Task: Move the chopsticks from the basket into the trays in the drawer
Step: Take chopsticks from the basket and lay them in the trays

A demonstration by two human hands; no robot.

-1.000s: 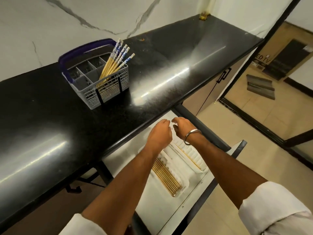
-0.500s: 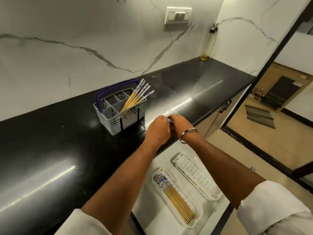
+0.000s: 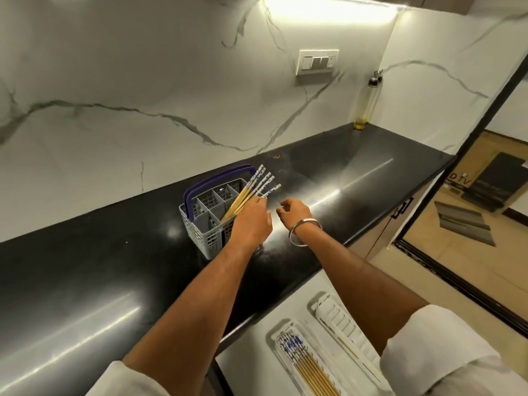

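Observation:
A grey basket (image 3: pixel 206 227) with a purple handle stands on the black counter (image 3: pixel 114 267). Several chopsticks (image 3: pixel 254 188) with yellow shafts and blue-white tops lean out of its right compartment. My left hand (image 3: pixel 251 222) reaches over the basket's right side; its fingertips touch the chopstick shafts and the thumb stays spread apart. My right hand (image 3: pixel 294 214) hovers just right of it, fingers loosely curled, holding nothing. Below, the open drawer (image 3: pixel 248 367) holds two white trays. The left tray (image 3: pixel 278 328) has several chopsticks in it. The right tray (image 3: pixel 328 305), partly under my right arm, shows one.
A glass oil bottle (image 3: pixel 364 107) stands in the counter's far corner, and a switch plate (image 3: pixel 317 61) is on the marble wall. Right of the counter are cabinet doors (image 3: pixel 400 212) and a black-framed doorway (image 3: pixel 457 284).
Both hands rose from the drawer trays to the countertop, were together at the counter edge, then separated. The left hand now reaches the chopsticks in the basket. The view tilted upward.

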